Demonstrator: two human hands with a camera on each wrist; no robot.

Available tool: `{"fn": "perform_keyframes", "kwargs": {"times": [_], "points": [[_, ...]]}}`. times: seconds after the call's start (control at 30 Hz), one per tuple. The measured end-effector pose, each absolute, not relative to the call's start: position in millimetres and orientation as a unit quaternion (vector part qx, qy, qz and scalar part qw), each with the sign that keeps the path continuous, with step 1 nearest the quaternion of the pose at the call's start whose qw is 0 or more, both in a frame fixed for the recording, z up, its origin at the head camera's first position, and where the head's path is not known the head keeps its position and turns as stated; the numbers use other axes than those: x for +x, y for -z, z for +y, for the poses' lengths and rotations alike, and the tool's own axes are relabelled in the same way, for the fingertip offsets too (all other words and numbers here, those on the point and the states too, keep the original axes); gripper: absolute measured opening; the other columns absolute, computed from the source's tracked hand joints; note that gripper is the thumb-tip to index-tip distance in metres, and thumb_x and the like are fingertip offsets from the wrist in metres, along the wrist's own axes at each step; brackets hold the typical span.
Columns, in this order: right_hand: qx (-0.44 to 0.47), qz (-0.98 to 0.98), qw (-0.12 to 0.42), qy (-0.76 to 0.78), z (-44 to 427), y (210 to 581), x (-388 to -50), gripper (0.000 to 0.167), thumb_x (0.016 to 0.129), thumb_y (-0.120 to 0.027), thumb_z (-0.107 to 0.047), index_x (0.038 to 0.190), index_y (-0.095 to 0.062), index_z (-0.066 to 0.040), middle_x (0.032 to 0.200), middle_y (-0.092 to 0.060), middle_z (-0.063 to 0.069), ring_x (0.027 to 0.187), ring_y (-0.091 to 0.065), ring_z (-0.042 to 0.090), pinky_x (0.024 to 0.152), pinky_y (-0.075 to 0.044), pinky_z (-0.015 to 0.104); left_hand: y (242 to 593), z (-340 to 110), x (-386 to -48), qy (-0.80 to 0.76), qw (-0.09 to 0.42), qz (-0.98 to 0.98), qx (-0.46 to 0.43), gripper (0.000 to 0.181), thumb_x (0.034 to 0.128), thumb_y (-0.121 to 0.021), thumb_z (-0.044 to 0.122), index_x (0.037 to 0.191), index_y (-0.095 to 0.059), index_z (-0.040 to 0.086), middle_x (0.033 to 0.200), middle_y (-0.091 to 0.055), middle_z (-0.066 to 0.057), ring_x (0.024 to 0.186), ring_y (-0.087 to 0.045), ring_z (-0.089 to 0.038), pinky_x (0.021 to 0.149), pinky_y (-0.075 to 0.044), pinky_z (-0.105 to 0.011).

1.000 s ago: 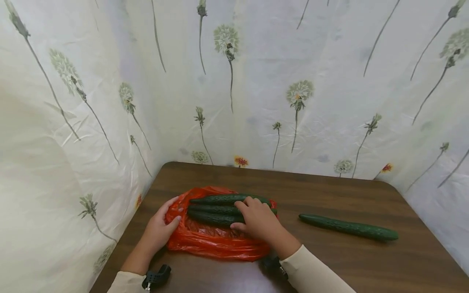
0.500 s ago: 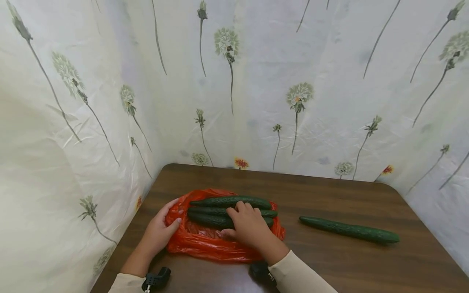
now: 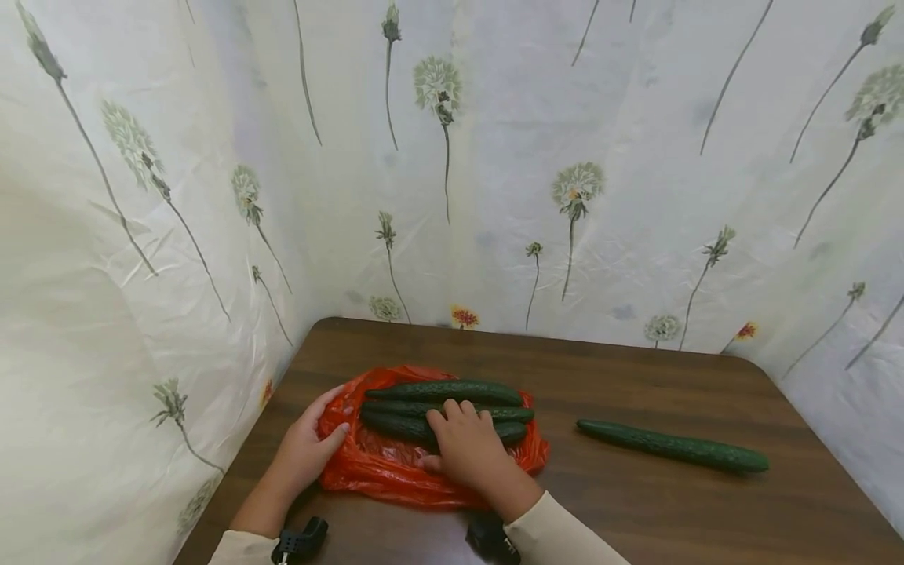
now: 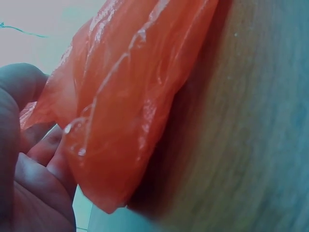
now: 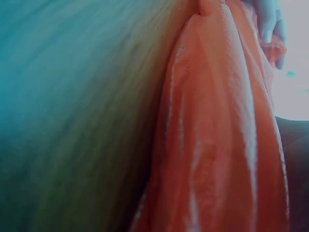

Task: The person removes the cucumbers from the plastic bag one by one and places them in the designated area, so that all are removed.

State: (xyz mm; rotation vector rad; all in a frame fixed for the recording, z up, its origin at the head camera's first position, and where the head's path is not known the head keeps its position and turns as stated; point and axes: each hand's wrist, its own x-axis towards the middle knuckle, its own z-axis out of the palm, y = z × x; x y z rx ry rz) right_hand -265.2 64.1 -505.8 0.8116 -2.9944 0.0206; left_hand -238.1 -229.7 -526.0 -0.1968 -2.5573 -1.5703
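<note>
A red plastic bag (image 3: 395,486) lies on the table with its mouth spread, and three green cucumbers lie side by side on it. My left hand (image 3: 311,439) holds the bag's left edge between thumb and fingers; the left wrist view shows the thin plastic (image 4: 120,116) in that grip. Over the front cucumber (image 3: 399,425) bends my right hand (image 3: 466,447), its fingers across the far side and its thumb on the near side. The middle cucumber (image 3: 512,414) and the back cucumber (image 3: 452,390) lie just beyond those fingers. My right palm is hidden.
Another cucumber (image 3: 674,446) lies apart on the brown wooden table (image 3: 636,518), right of the bag. A flower-printed curtain (image 3: 494,196) hangs behind the table and along its left side. Black wrist devices sit under both forearms.
My right hand has slid left and slightly nearer along the cucumbers, uncovering their right ends and the bag's right edge. My left hand stays on the bag.
</note>
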Motion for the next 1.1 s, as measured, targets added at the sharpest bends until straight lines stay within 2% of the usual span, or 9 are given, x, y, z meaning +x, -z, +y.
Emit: {"fn": "perform_keyframes", "kwargs": {"times": [0.2,0.37,0.5,0.77,1.0,1.1], "points": [[0.264,-0.964,0.024,-0.004,62.0,508.5,-266.3,0.073,0.087,-0.068,-0.074,0.138,-0.058,-0.022,0.119,-0.055,0.004,0.098,-0.048,0.023,0.077,-0.043,0.041,526.1,-229.8,-237.7,0.522,0.066,-0.847,-0.070,0.062,0.1009,-0.071,0.021,0.157,-0.045,0.030,0.147,-0.059,-0.014,0.127,-0.063,-0.033,0.107,-0.051,-0.056],[0.270,-0.963,0.017,-0.015,60.5,509.7,-266.9,0.066,0.091,-0.067,-0.068,0.133,-0.063,-0.017,0.115,-0.054,0.004,0.096,-0.046,0.022,0.081,-0.051,0.044,526.4,-229.8,-238.7,0.523,0.066,-0.847,-0.068,0.063,0.1004,-0.071,0.020,0.156,-0.045,0.031,0.147,-0.060,-0.012,0.127,-0.063,-0.031,0.107,-0.051,-0.055],[0.275,-0.961,0.016,-0.021,59.5,511.1,-267.3,0.061,0.094,-0.067,-0.064,0.130,-0.065,-0.015,0.114,-0.055,0.004,0.094,-0.046,0.021,0.080,-0.054,0.042,526.5,-229.9,-238.6,0.528,0.063,-0.845,-0.065,0.063,0.1002,-0.071,0.018,0.156,-0.046,0.032,0.147,-0.060,-0.010,0.127,-0.063,-0.030,0.108,-0.051,-0.055],[0.283,-0.959,0.013,-0.025,59.6,511.1,-266.5,0.058,0.096,-0.065,-0.064,0.130,-0.064,-0.017,0.118,-0.062,0.000,0.101,-0.054,0.021,0.087,-0.056,0.046,527.2,-230.3,-238.3,0.515,0.073,-0.851,-0.074,0.063,0.1002,-0.071,0.017,0.157,-0.045,0.027,0.148,-0.060,-0.012,0.128,-0.062,-0.031,0.108,-0.050,-0.056],[0.293,-0.956,0.002,-0.020,61.4,512.4,-266.4,0.062,0.097,-0.062,-0.065,0.134,-0.060,-0.016,0.120,-0.064,0.001,0.107,-0.059,0.022,0.089,-0.056,0.047,527.0,-229.9,-237.6,0.525,0.068,-0.845,-0.072,0.062,0.0998,-0.072,0.017,0.156,-0.047,0.029,0.147,-0.060,-0.010,0.127,-0.063,-0.029,0.108,-0.051,-0.053],[0.300,-0.954,-0.001,-0.016,61.8,513.0,-266.5,0.061,0.098,-0.061,-0.065,0.134,-0.058,-0.017,0.121,-0.065,0.001,0.108,-0.059,0.022,0.088,-0.056,0.046,526.4,-230.2,-237.4,0.531,0.065,-0.842,-0.070,0.063,0.1000,-0.071,0.015,0.156,-0.046,0.029,0.148,-0.059,-0.011,0.128,-0.062,-0.031,0.108,-0.050,-0.054]]}}
